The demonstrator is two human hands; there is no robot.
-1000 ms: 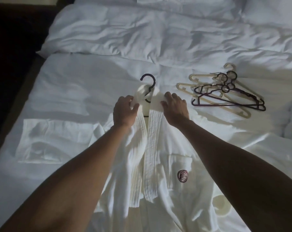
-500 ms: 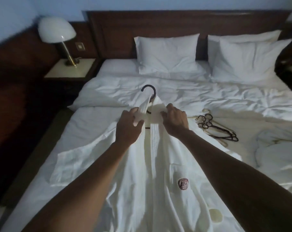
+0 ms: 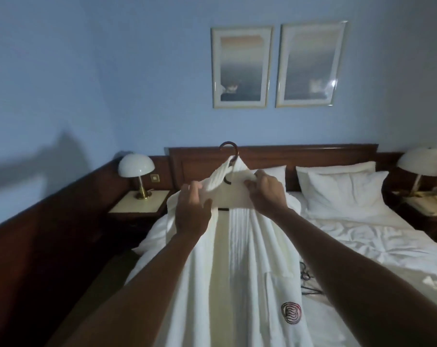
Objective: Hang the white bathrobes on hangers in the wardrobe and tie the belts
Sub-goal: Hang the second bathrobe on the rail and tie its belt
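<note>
While the white bathrobe (image 3: 237, 266) hangs lifted above the bed (image 3: 350, 246), it is already threaded on a dark hanger (image 3: 229, 149), whose hook rises just above the collar in front of the wooden headboard (image 3: 312, 156). The left hand (image 3: 191, 209) pinches the ribbed lapel on its side, thumb and fingers curled round the cloth, and the right hand (image 3: 266, 191) grips the collar fold on the other side in the same way; both hold the garment near the shoulders, just beside the hook. The robe looks thick and soft, probably fairly heavy for a garment, and quite limp, so it will sag and could slide off a smooth hanger if tilted. The safest hold, I judge, is the hook itself, or the shoulders pressed against the hanger arms, rather than the loose lapels, which would only drag the cloth. The belt is not visible, so I cannot tell whether it is threaded or tied. An embroidered emblem (image 3: 290, 313) shows on the chest pocket low down. A few spare hangers (image 3: 308, 281) lie on the bed beside the robe, partly hidden. Further out are pillows (image 3: 342, 189), a lamp (image 3: 136, 171) on a bedside table (image 3: 139, 201), a second lamp (image 3: 424, 166) opposite, and two framed pictures (image 3: 277, 66) on the wall. No wardrobe is in view.
</note>
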